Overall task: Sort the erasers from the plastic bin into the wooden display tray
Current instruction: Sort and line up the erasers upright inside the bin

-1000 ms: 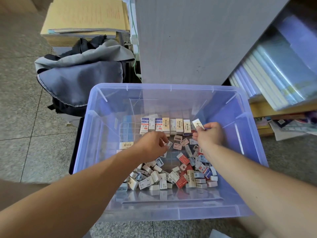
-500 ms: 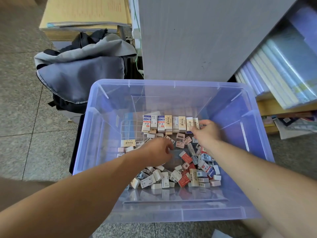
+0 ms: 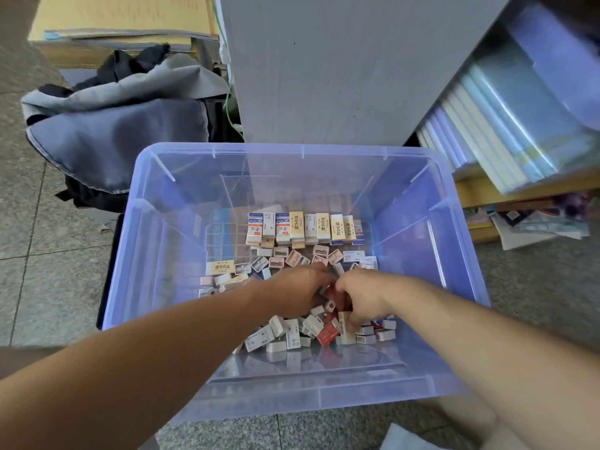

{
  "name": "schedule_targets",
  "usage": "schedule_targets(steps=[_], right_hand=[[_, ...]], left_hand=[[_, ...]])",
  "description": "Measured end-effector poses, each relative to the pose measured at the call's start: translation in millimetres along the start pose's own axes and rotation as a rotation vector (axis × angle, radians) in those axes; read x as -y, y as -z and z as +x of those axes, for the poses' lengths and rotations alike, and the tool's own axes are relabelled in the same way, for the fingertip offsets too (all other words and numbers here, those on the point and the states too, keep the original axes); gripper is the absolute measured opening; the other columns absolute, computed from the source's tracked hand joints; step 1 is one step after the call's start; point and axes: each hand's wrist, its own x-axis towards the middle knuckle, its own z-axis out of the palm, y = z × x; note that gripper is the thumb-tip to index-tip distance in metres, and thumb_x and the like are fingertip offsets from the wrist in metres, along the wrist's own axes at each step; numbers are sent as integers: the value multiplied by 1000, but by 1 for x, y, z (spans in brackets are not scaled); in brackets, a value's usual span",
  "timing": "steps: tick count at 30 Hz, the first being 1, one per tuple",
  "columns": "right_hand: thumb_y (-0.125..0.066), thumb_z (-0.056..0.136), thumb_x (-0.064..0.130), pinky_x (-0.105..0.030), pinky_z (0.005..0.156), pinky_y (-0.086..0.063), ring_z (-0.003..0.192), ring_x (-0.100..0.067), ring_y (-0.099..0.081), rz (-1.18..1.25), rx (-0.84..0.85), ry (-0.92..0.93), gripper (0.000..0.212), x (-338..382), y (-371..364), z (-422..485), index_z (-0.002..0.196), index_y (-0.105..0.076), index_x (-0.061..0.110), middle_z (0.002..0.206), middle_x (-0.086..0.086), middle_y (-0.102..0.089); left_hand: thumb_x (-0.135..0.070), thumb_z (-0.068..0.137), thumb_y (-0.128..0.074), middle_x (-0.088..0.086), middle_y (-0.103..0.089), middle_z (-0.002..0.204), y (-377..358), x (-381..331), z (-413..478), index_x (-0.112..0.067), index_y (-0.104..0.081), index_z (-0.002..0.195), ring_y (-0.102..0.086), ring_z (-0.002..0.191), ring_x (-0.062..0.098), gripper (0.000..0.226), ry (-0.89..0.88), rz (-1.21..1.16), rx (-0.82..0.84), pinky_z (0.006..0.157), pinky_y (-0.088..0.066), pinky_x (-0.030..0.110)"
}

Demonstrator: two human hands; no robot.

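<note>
Translucent blue bin [image 3: 406,228] stands on the floor [image 3: 48,271] and holds loose erasers [image 3: 292,336] heaped near its middle, plus a row of erasers [image 3: 305,227] upright along its far side. Left hand [image 3: 298,293] and right hand [image 3: 363,297] sit close together in the heap, fingers curled down; whether either grips an eraser cannot be told.

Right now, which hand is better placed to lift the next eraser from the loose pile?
Right, probably: the right hand pinches a cream eraser; the left hand shows no clear grip in the pile.
</note>
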Motion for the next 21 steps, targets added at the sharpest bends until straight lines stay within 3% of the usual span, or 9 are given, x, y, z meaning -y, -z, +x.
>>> schedule_targets(steps=[2,6,10,14,16,18,21], right_hand=[[-90,73,27,-27,58,-42,84,-21,-60,1,-13,7,35,1,0,1,93,-62,21,90,2,-60],[-88,75,27,-28,69,-49,86,-20,-62,34,-17,28,31,-1,-1,5,101,-72,21,85,8,-60],[-84,81,29,-29,73,-50,90,-19,-63,69,17,33,31,1,-1,4,109,-74,18,98,4,-66],[-83,83,30,-25,62,-45,75,-11,-58,218,-73,-2,20,2,19,-1,95,-71,20,85,7,-63],[-83,82,27,-25,56,-42,72,-12,-58,419,-225,-49,17,2,30,-3,85,-67,22,83,5,-65],[-77,84,13,-24,50,-43,65,-14,-57,779,-385,-106,12,7,37,5,86,-66,17,80,-3,-67],[-72,84,0,-29,63,-52,60,-15,-58,1236,-523,-137,16,20,42,24,90,-67,13,79,-13,-69]], left_hand=[[-20,95,-62,3,-58,118,-2,1,2,-24,-62,131,-59,106,21,36,16,68,-11,85,-51,37],[-28,94,-63,1,-63,109,-2,6,1,-26,-68,119,-62,100,22,25,77,110,-49,83,-54,39],[-23,90,-67,-1,-69,103,6,3,-3,-20,-71,103,-64,94,21,14,198,66,-44,81,-56,37],[-32,90,-76,-2,-71,92,38,4,-15,-19,-73,96,-65,83,16,14,368,-126,-67,73,-56,29],[-36,86,-81,-1,-71,86,57,10,-25,-20,-72,86,-63,73,13,18,506,-337,-169,63,-53,25],[-29,85,-83,4,-74,83,72,19,-35,-16,-73,83,-64,68,14,16,664,-576,-351,61,-55,26],[-5,87,-78,15,-75,84,83,30,-47,-6,-72,83,-71,72,24,7,808,-926,-624,80,-64,38]])
